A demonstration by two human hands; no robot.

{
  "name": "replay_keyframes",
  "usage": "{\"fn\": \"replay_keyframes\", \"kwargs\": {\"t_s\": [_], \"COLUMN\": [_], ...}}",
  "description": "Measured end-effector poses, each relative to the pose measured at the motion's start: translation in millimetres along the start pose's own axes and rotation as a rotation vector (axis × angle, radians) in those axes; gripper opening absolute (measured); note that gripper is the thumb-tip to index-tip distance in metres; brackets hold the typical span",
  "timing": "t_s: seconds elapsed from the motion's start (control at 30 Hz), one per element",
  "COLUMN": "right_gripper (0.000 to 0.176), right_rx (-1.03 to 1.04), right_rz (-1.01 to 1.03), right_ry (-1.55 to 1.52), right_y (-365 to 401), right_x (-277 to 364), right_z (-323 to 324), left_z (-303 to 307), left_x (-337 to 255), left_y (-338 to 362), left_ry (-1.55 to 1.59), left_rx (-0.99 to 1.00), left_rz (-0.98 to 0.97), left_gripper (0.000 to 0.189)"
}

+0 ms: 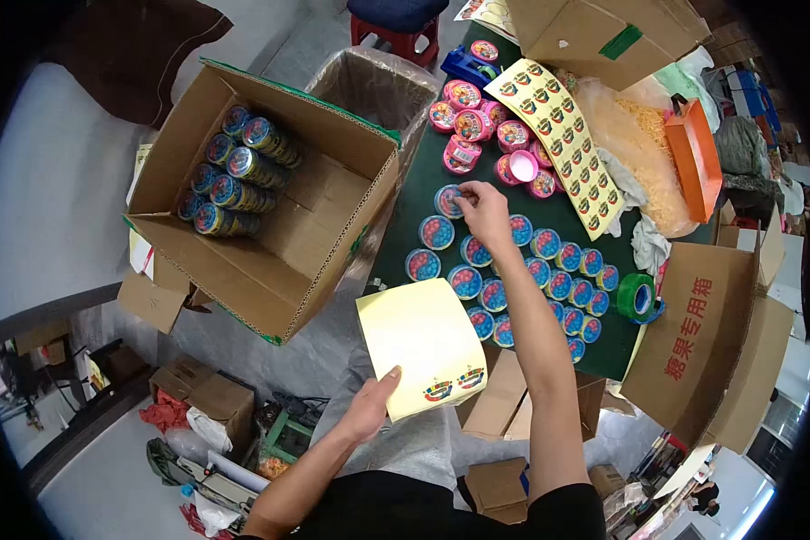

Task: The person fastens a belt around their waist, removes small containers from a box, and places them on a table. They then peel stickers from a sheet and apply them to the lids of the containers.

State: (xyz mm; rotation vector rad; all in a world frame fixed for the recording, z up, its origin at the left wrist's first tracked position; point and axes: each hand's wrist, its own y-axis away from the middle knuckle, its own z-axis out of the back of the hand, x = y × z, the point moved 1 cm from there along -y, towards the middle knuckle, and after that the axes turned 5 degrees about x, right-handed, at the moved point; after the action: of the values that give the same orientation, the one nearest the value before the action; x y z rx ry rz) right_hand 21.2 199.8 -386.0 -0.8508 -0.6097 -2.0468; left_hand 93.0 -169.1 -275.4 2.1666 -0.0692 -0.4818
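Note:
My left hand [371,407] grips a yellow sticker sheet [421,337] by its lower left edge, thumb on top. The sheet is mostly bare, with two printed stickers at its lower right corner. My right hand [484,212] reaches over the dark green table, its fingers pinched together at the top of a round candy tub [446,200]. Whether a sticker is between those fingers is too small to tell. Rows of similar tubs with blue and pink lids [465,282] stand around and under my right forearm, which hides some of them.
An open carton [333,234] with stacked tubs stands left of the table. Pink round tubs [473,124], a full sticker sheet [558,135] and a tape dispenser [470,67] lie at the back. Green tape [637,297] and another carton [693,342] are on the right.

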Motion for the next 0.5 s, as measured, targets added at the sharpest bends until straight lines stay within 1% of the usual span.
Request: {"fn": "replay_keyframes", "kwargs": {"t_s": [0.1,0.17,0.2,0.27,0.3,0.33,0.37,0.4,0.43,0.47,0.5], "right_gripper": [0.035,0.040,0.048,0.060,0.066,0.062,0.059,0.061,0.066,0.059,0.054], "right_rx": [-0.085,-0.286,-0.292,-0.120,0.049,0.087,0.127,0.150,0.153,0.156,0.129], "right_rz": [0.086,0.065,0.062,0.030,-0.095,-0.113,-0.133,-0.031,0.119,0.194,0.290], "right_ry": [0.205,0.372,0.392,-0.014,-0.197,-0.346,-0.494,-0.299,-0.054,0.099,0.158], "right_y": [7,19,26,53,75,102,133,160,183,201,211], "right_x": [3,37,44,60,74,98,118,128,137,145,146], "right_z": [-3,10,18,39,54,70,85,96,102,105,106], "left_z": [7,-2,-8,-17,-22,-26,-27,-29,-33,-40,-46], "left_x": [0,-8,-16,-29,-35,-40,-41,-43,-45,-46,-47], "left_y": [-6,-8,-8,-6,-5,-6,-8,-10,-11,-11,-11], "left_ry": [0.004,0.068,0.100,0.129,0.170,0.173,0.189,0.202,0.217,0.231,0.242], "left_rx": [0.015,0.034,0.041,0.061,0.059,0.096,0.082,0.069,0.106,0.143,0.183], "left_rz": [-0.024,-0.058,-0.077,-0.092,-0.090,-0.111,-0.106,-0.104,-0.119,-0.133,-0.148], "left_gripper": [0.055,0.056,0.056,0.059,0.059,0.060,0.061,0.061,0.061,0.060,0.060]}}
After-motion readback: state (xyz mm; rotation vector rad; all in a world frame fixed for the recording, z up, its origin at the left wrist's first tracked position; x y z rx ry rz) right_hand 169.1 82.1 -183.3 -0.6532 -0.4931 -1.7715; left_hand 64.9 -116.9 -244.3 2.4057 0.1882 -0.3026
